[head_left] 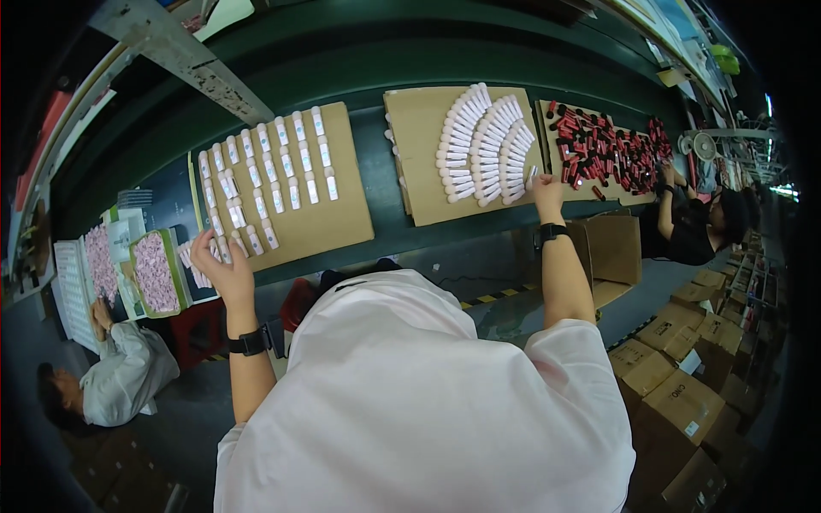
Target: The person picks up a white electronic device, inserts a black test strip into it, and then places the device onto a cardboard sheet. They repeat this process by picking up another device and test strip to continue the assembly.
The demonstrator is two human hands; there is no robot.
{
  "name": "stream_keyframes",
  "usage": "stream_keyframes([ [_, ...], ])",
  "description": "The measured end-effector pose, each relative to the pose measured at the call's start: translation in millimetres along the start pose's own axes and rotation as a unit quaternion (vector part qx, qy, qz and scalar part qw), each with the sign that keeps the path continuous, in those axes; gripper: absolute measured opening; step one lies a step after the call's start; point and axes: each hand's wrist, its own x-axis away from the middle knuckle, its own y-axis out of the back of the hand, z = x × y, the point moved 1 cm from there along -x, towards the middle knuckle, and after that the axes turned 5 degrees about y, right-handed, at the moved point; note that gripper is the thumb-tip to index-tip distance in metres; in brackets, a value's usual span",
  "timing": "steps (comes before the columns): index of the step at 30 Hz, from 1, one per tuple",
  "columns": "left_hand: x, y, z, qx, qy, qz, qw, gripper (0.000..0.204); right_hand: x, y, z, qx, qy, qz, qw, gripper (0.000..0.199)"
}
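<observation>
1. Left hand [221, 267]: grip open, fingers spread, touching the near row of white tubes [256, 184] on the left cardboard sheet [329, 218]; keep the fingertips light so the rows stay straight
2. Right hand [547, 192]: whether the grip is closed cannot be told; it rests at the near right edge of the fanned tubes [483, 145]
3. Red caps [603, 154] lie further right on the desk [376, 175]

Brown cardboard sheets [342, 218] lie on a dark green counter [385, 222]. The tubes [282, 162] on the left sheet are white with pale pink ends — as are the fanned tubes [483, 145] on the middle one. Further right, a heap of red and black caps [599, 154]. Both wrists wear black bands [248, 342]; the smock [410, 402] is pale pink-white.
</observation>
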Motion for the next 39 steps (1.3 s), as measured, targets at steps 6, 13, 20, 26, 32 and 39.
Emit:
stream_keyframes([
  [6, 0.2, -2.3, -77.5, 0.055, -0.039, 0.045, 0.997, 0.034, -30.5, -16.9, -42.6, 0.031, -0.068, 0.096, 0.993, 0.029],
  [13, -5.7, -0.6, -137.2, 0.174, -0.038, 0.1, 0.979, 0.03, 19.1, 24.4, 79.1, -0.336, 0.032, 0.183, 0.923, 0.016],
  [20, -13.8, 10.1, -240.5, 0.357, -0.041, 0.4, 0.843, 0.037, 117.9, 103.7, 251.6, -0.576, 0.155, 0.368, 0.713, 0.02],
  [26, -12.5, 27.3, -247.9, 0.354, -0.101, 0.404, 0.837, 0.028, 140.0, 129.0, 284.6, -0.571, 0.273, 0.405, 0.66, 0.029],
  [32, -10.6, 45.7, -241.4, 0.339, -0.21, 0.293, 0.869, 0.028, 142.7, 142.7, 289.4, -0.487, 0.378, 0.355, 0.703, 0.027],
  [39, -4.4, 59.1, -244.8, 0.381, -0.122, 0.316, 0.86, 0.029, 148.2, 146.8, 308.1, -0.469, 0.489, 0.238, 0.696, 0.029],
])
